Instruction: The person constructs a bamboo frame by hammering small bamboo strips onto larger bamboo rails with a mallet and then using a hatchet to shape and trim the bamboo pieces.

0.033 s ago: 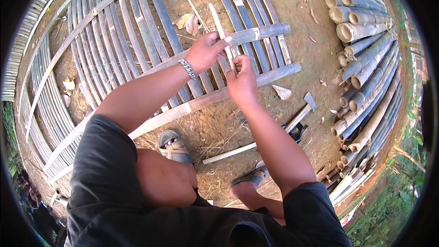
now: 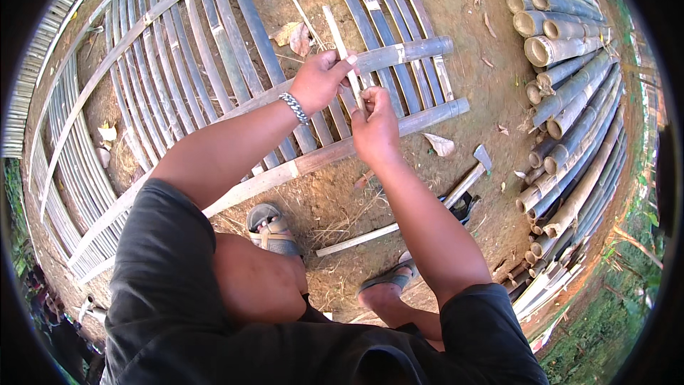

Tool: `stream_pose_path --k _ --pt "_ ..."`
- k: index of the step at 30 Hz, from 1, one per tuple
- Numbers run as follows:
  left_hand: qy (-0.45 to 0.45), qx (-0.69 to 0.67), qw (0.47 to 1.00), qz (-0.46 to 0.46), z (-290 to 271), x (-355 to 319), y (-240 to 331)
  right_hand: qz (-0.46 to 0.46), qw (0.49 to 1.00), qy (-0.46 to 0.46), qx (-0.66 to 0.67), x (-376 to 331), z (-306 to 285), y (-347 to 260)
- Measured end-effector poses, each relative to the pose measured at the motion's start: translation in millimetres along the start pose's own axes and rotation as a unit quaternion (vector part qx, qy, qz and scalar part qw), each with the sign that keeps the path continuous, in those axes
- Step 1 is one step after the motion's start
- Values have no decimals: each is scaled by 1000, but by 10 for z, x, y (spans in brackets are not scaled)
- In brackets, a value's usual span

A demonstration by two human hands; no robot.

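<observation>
A thin pale bamboo strip [image 2: 332, 26] is held between my two hands, tilted with its free end pointing away from me. My left hand [image 2: 319, 84], with a chain bracelet at the wrist, pinches the strip's middle between thumb and fingers. Closer to me, my right hand [image 2: 376, 128] is closed on the strip's near end; its fingertips partly hide that end. Both hands are above a bamboo lattice of split slats [image 2: 313, 162] on the ground.
Bamboo poles [image 2: 541, 50] are stacked along the right. An axe [image 2: 467, 184] lies on the dirt by my right forearm, near a pale stick [image 2: 356, 238]. Dry leaves [image 2: 439, 144] are scattered about. My sandalled feet [image 2: 274, 229] stand by the lattice's near edge.
The strip's far end has shifted very slightly to the left. Both hands keep their grip in nearly the same place.
</observation>
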State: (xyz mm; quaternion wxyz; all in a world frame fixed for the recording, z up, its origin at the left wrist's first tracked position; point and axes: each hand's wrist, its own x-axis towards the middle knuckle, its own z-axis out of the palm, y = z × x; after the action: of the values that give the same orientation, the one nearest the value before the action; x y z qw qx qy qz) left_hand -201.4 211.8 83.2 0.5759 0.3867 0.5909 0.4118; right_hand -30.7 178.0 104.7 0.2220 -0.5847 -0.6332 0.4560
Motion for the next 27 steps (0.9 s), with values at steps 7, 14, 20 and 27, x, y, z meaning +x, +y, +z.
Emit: stream_pose_path --k 7,14,20,27 --pt "143 -28 988 -53 -632 624 -13 181 945 267 -50 -158 -417 1329" --pt "256 -51 965 -28 -813 1189 10 397 858 215 244 106 -388 1164" --pt "270 55 961 -32 -846 1377 -56 442 820 200 303 239 -376 1153" --pt "206 64 975 -57 -852 1440 -10 416 808 250 335 260 -406 957"
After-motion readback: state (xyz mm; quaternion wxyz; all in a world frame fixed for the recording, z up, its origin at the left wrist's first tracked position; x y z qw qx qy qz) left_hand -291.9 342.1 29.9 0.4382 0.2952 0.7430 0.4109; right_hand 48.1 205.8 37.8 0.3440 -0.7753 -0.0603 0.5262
